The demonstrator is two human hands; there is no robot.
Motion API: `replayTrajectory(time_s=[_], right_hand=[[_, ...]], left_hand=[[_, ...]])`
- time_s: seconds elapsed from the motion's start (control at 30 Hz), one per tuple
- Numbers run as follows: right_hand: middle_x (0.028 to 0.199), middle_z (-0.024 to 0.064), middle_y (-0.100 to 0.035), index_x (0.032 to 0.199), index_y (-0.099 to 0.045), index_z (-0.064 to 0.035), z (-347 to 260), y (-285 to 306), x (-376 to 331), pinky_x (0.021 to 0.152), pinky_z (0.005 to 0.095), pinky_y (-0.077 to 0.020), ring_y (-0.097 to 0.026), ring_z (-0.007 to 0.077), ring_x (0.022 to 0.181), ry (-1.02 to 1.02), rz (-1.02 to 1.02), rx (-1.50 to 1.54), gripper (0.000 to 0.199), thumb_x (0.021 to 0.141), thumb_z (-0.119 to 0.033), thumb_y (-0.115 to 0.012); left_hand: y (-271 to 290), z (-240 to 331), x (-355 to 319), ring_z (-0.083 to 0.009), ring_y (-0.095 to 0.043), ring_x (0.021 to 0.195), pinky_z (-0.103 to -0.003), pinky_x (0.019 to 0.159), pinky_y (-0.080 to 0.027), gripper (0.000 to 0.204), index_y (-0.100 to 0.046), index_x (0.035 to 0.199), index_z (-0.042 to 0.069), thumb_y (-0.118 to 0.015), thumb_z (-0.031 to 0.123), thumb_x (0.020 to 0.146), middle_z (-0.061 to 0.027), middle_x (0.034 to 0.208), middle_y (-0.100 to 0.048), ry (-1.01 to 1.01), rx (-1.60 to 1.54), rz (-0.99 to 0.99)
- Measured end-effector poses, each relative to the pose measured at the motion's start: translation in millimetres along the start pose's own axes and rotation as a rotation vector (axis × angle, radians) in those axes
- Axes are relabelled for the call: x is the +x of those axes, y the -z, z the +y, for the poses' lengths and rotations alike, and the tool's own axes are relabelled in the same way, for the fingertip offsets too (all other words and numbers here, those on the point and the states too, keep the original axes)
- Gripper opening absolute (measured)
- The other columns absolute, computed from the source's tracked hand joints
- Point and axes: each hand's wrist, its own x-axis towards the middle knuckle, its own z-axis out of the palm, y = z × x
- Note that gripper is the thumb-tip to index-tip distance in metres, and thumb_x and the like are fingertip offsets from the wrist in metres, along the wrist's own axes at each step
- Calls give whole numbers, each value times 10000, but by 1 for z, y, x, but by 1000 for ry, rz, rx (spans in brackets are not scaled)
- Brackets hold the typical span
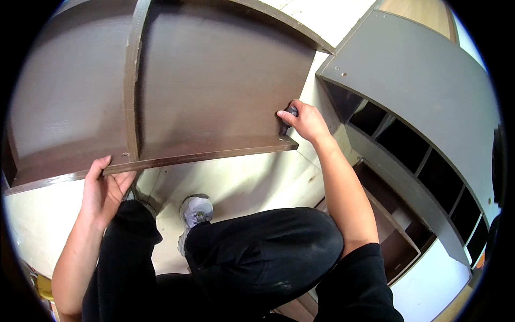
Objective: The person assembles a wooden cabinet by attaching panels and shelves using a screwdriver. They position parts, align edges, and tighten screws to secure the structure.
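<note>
Brown cabinet frame point(220, 80) between my hands, a black tool at its near corner

Closest to me are my bent legs in soft black trousers point(263, 241), with a few pale, dusty marks on the cloth, and the black sleeve point(357, 284) around my right arm. Beyond my knee, a light gray laced shoe point(197, 208) stands on the pale, smudged floor point(236, 182), where thin seams show.

The frame spreads out in front of my knees, open side toward me. My left hand point(104, 188) is curled around its near board point(214, 152), thumb on the inner side and fingers on the outer, close to the foot of the divider point(131, 80). My right hand point(308, 121) is closed around a short black tool point(292, 111), its lower end down by the right corner of that board; I cannot tell what kind of tool it is. The flat back has a dull sheen and a wood-like finish, while the board edges look paler and a bit rough.

Off to the right lies another brown frame point(383, 225), low down, with a smooth white panel point(429, 279) next to it. Above them stands a matte gray cabinet point(413, 64), drilled with small round holes and lined with dark, boxy compartments point(442, 166).
</note>
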Motion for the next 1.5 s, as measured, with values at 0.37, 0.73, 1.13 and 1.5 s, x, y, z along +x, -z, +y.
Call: replayTrajectory(time_s=[0.37, 0.73, 1.13, 1.5], right_hand=[[843, 132, -706, 922, -569, -36, 82, -46, -5, 718, 352, -518, -671, 215, 765, -262, 331, 635, 235, 863, -254, -633], [1226, 79, -664, 1216, -674, -142, 51, -71, -88, 941, 374, -532, -641, 280, 1097, 340, 89, 159, 462, 755, -117, -661], [909, 26, -616, 1090, -572, -48, 76, -25, -48, 807, 304, -524, -632, 143, 866, 103, 14, 1181, 235, 863, -3, -533], [1152, 202, -564, 1156, -522, -6, 49, -73, -19, 902, 366, -483, -607, 274, 992, 118, 96, 613, 276, 964, -191, -595]], left_hand=[[-3, 7, -7, -274, -697, 1016, -350, 943, -576, 367, -525, 1162, -56, -595, 233, 948, -219, 1120, -671, -3, 117, 120], [0, 4, -2, -259, -681, 1052, -330, 936, -570, 380, -521, 1164, -41, -571, 279, 966, -196, 1130, -664, -30, 235, 101], [-7, -2, 1, -268, -707, 970, -346, 900, -598, 296, -540, 1106, -21, -580, 236, 963, -210, 1081, -677, -81, 192, 166], [6, 1, 2, -279, -670, 1071, -368, 981, -548, 353, -522, 1164, -34, -569, 246, 953, -206, 1148, -655, -48, 196, 134]])
